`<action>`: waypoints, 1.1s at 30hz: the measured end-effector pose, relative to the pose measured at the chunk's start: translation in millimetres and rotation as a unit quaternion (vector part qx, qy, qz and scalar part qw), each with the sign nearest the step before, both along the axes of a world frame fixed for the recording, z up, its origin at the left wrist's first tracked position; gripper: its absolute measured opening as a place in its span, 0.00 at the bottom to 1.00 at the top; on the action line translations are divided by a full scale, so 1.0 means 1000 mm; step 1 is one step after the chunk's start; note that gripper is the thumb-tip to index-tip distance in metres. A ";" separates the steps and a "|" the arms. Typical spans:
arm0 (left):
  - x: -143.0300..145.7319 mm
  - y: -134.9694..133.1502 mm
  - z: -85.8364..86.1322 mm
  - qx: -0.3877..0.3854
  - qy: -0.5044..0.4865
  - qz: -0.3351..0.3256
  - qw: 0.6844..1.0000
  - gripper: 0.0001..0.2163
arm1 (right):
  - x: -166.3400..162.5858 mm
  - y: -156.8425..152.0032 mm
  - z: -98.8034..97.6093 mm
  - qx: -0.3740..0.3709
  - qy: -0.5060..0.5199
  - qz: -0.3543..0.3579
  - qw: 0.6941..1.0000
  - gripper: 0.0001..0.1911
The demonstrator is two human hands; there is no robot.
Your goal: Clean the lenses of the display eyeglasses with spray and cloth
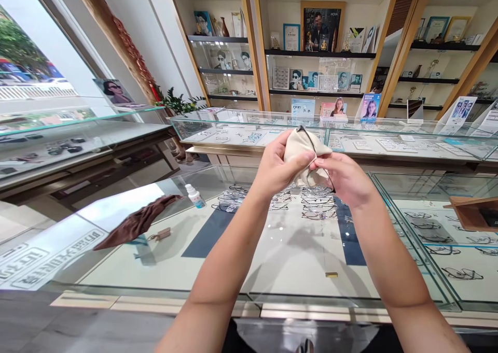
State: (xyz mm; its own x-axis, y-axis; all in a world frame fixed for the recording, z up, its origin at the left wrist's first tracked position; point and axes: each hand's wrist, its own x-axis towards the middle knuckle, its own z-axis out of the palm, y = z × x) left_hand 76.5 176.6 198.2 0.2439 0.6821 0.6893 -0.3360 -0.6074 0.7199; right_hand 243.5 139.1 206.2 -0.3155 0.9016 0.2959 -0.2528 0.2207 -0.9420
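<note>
Above the glass counter, my left hand (278,164) is closed around a cream cleaning cloth (296,146), its thumb pressed on the folds. Dark-rimmed eyeglasses (311,138) are partly wrapped in this cloth, so most of the frame is hidden. My right hand (348,179) meets the left one and pinches the eyeglasses, with thumb and forefinger near the cloth's edge. Part of a thin dark temple shows beside the right palm. On the counter to the left stands a white spray bottle (195,196), near a crumpled brown cloth (142,221).
Beneath my hands is a glass display counter (288,270) with rows of eyeglasses (319,210) inside. At the right edge sits a wooden tray (472,213). Another glass showcase (249,122) runs across the back, before shelves holding framed pictures. A low showcase (89,145) stands left.
</note>
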 end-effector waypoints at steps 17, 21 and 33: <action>-0.007 0.000 0.001 -0.010 0.035 -0.041 0.998 0.23 | 0.006 -0.002 0.005 0.003 0.000 -0.002 1.000 0.11; 0.010 -0.007 -0.003 0.033 -0.053 0.067 0.996 0.21 | -0.002 -0.002 0.000 0.008 0.018 0.016 1.000 0.11; 0.008 0.005 -0.006 -0.031 -0.053 0.025 0.998 0.23 | -0.001 0.003 -0.002 0.003 0.030 -0.010 0.999 0.15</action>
State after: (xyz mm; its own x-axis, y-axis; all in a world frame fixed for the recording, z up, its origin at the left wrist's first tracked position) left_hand 84.2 181.3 192.4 0.1361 0.7341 0.6653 -0.3825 -0.5806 0.7188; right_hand 242.2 141.7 204.0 -0.2790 0.9057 0.3193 -0.3041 0.2320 -0.9239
